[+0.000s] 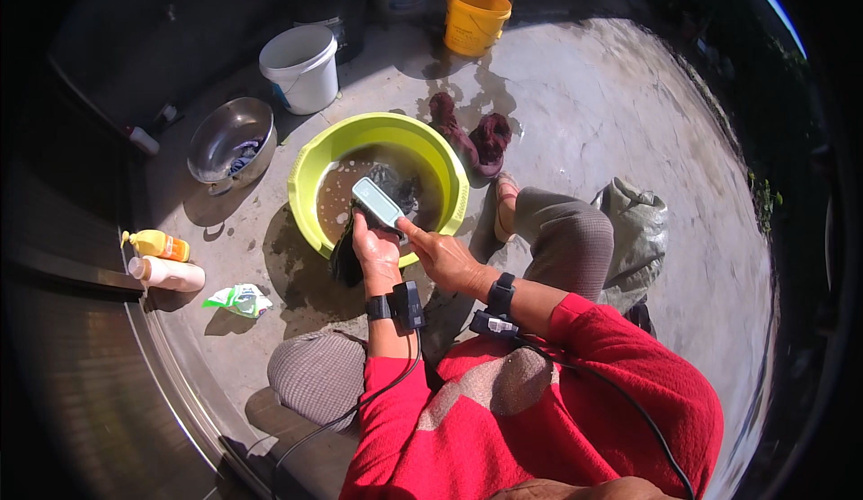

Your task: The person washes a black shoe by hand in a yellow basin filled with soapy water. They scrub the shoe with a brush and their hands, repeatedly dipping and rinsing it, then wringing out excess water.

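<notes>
A lime-green plastic basin with murky, sudsy water stands on the concrete before me. Over its near rim is a pale blue scrubbing brush, seen from its back, bristles hidden. My right hand grips the brush at its near end. Dark wet cloth hangs over the near left rim from my left hand, which holds it under the brush. More dark material lies in the water. Both wrists wear black strapped devices with cables.
A metal bowl holding cloth, a white bucket and a yellow bucket stand beyond the basin. Wet maroon boots sit to its right. Two bottles and a plastic packet lie left. A woven sack is right.
</notes>
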Action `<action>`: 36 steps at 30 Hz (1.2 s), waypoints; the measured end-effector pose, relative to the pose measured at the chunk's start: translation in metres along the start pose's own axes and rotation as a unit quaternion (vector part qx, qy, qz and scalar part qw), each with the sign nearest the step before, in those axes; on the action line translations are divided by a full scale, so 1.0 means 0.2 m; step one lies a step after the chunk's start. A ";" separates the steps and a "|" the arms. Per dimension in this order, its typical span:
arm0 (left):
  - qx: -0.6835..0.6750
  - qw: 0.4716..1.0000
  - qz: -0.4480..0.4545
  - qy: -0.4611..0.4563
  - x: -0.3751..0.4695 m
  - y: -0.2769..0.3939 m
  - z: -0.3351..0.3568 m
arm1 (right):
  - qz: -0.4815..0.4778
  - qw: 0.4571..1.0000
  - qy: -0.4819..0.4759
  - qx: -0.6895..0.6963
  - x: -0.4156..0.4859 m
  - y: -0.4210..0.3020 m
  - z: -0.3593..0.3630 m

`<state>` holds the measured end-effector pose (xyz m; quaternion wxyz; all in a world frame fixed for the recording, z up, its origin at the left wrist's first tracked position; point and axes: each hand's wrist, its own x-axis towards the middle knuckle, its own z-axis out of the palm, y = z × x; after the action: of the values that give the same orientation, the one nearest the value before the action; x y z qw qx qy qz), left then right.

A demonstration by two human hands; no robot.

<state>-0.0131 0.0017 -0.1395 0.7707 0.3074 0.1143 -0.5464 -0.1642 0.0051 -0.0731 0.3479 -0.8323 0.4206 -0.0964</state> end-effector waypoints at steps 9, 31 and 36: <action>0.085 0.988 0.013 -0.131 -0.04 -0.04 0.05 | 0.007 0.998 0.051 0.026 0.39 -0.01 -0.11; 0.149 0.981 0.084 -0.095 -0.09 0.02 0.14 | 0.047 0.947 0.124 0.292 0.07 0.17 -0.30; 0.196 0.969 0.079 -0.131 -0.07 0.01 0.12 | -0.004 0.973 0.106 0.204 0.02 0.22 -0.23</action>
<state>-0.0196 -0.0015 -0.1130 0.7446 0.3860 -0.1221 -0.5307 -0.2108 -0.0384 -0.0676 0.4628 -0.7308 0.4233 -0.2695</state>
